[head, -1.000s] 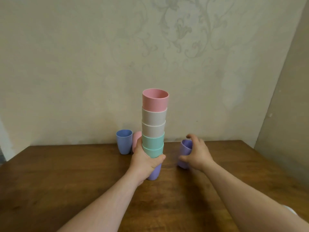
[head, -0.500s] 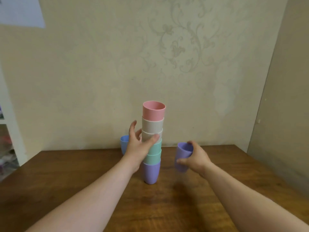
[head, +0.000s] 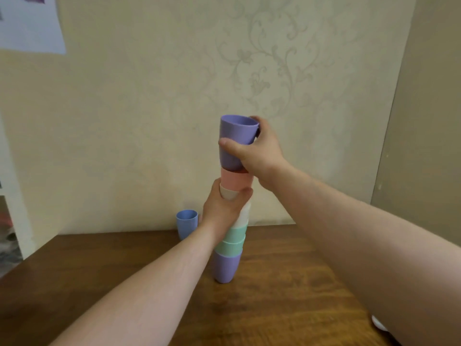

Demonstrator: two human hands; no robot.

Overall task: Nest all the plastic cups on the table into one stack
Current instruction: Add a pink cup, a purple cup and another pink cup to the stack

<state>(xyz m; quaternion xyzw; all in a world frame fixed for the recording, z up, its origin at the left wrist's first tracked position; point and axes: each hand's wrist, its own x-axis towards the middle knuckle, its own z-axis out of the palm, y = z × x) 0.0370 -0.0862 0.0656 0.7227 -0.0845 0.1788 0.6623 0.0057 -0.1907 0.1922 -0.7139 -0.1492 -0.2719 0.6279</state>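
Cups stacked mid-counter: my right hand [head: 257, 151] has its grip clamped on a purple cup [head: 235, 142], whose base sits at the rim of the pink cup [head: 235, 181] topping the stack [head: 230, 236]. My left hand [head: 222, 208] wraps the white cups just below. A blue cup [head: 186, 223] stands apart at ten o'clock from the stack's foot. The wooden counter [head: 287, 283] meets a patterned wall [head: 274, 71].

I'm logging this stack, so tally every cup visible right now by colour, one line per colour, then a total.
Purple: 2, the held purple cup in the right hand and the bottom purple cup
Pink: 1, pink cup
White: 2, upper white cup, lower white cup
Green: 2, upper green cup, lower green cup
Blue: 1, blue cup
Total: 8
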